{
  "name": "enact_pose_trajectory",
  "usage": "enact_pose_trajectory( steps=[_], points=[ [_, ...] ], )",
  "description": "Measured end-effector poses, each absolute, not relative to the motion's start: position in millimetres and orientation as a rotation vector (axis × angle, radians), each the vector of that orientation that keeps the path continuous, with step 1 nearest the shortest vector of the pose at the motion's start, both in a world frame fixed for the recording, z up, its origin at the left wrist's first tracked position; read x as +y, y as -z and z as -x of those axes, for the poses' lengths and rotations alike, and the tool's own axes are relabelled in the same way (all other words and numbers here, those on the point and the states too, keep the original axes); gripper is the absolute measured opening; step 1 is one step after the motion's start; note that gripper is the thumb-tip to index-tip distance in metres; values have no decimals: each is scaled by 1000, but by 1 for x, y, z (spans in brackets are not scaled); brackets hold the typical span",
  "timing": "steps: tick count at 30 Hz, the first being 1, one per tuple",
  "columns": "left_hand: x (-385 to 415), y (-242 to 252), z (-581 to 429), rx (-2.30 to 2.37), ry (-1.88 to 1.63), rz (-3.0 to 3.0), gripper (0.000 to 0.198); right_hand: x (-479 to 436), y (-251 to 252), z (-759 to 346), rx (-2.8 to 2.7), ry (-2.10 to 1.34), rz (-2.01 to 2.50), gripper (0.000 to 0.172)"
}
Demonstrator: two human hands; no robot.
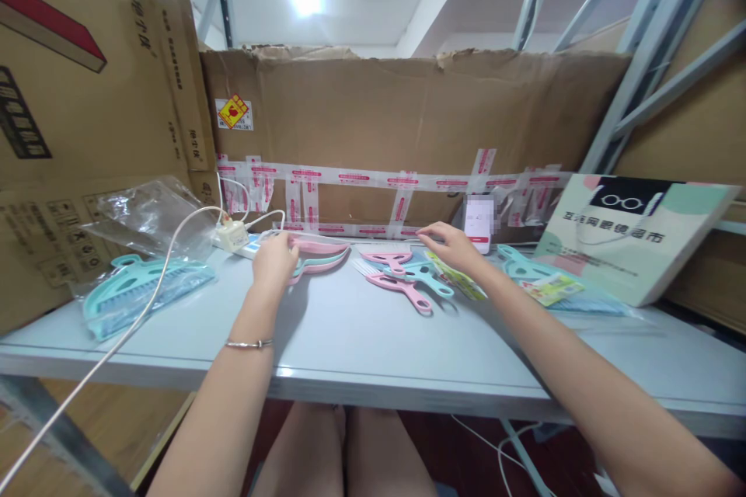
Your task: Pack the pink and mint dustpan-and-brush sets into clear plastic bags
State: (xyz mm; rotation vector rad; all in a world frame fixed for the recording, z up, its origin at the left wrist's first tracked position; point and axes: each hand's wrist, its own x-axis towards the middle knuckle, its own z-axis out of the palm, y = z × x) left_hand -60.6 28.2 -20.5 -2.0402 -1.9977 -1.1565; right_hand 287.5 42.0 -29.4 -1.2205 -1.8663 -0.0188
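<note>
My left hand (273, 258) reaches to the back of the grey table (373, 342), its fingers curled on the end of a pink dustpan (323, 247) that lies stacked on teal and pink ones (320, 262). My right hand (450, 242) lies palm down with fingers stretched flat over pink and teal small brushes (402, 279) and a yellow-green printed card (460, 278). A silver bracelet (249, 343) sits on my left wrist.
Bagged teal brush sets lie at the left (140, 291) and right (542, 276). A white power strip (236, 237) with a cable runs off the left edge. Taped cardboard (408, 132) walls the back. A phone (479, 224) and a printed box (629, 237) stand at the right.
</note>
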Motion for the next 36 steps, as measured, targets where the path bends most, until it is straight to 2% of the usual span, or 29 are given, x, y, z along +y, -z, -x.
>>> enact_pose_trajectory(
  steps=[6, 11, 16, 17, 20, 21, 24, 27, 30, 33, 36],
  points=[
    [12, 1, 51, -1474, 1844, 1755, 20, 24, 4, -277, -1671, -136, 1147, 24],
    [0, -5, 41, -1014, 2383, 2117, 45, 19, -14, -247, -1658, -198, 1045, 28],
    [-9, -8, 36, -935, 2687, 2471, 63, 5, -17, -203, -1900, -260, 886, 52],
    [-9, -8, 35, -956, 2703, 2520, 64, 2, -16, -196, -1958, -338, 891, 48],
    [-7, -7, 34, -1074, 2702, 2617, 66, -3, -7, -184, -2005, -566, 992, 21],
    [-6, -7, 33, -1123, 2702, 2628, 66, -3, -2, -183, -1958, -593, 1030, 19],
    [-1, -3, 31, -1363, 2647, 2683, 66, 2, 15, -183, -1689, -539, 1057, 21],
    [0, 1, 28, -1594, 2335, 2939, 59, 5, 26, -187, -1466, -550, 1053, 27],
    [-1, 5, 25, -1655, 1963, 3134, 43, 4, 23, -197, -1544, -767, 1071, 34],
    [1, 9, 23, -1732, 1792, 3034, 31, 8, 14, -217, -1688, -912, 1022, 38],
    [6, 12, 23, -1745, 1768, 2905, 26, 19, 14, -237, -1689, -619, 1147, 31]
  ],
)
